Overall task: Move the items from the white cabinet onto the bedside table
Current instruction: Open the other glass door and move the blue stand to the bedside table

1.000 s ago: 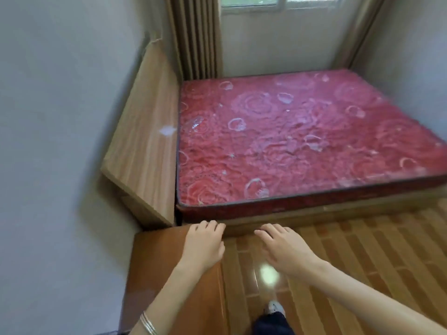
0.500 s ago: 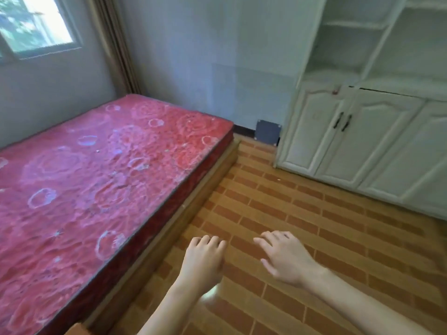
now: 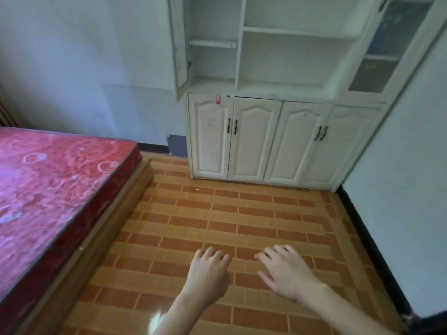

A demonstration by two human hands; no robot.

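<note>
Two bare hands are in view, low in the frame. The left hand (image 3: 209, 274) is at 6 o'clock and the right hand (image 3: 286, 274) at 5 o'clock. Both are palm down over the brick-patterned floor (image 3: 242, 213), near each other but not touching. The left fingers (image 3: 210, 253) and right fingers (image 3: 268, 256) are loosely bent and grip nothing.

One white cabinet (image 3: 254, 146) stands at 1 o'clock, well apart from both hands.
- Lower part: four panelled doors, and four black handles (image 3: 232, 126) set in two pairs.
- Upper part: open shelves and two doors swung outward, a left upper door (image 3: 179, 52) and a glazed right upper door (image 3: 377, 49).

Task's things, as far as I can make out:
- One long white strip with a red end (image 3: 214, 44) lies along the front of the upper-left shelf at 12 o'clock. I cannot tell whether it is a loose item or part of the shelf.
- One small red-and-white piece (image 3: 218, 99) sits at the top edge of the leftmost lower door. Any print on it is too small to read.

Elsewhere:
- One bed with a red patterned mattress (image 3: 48, 189) is at 9 o'clock, on a wooden base (image 3: 96, 238).
- One grey panel (image 3: 177, 146) sits low on the wall at 10 o'clock, just beside the cabinet's left side.
</note>
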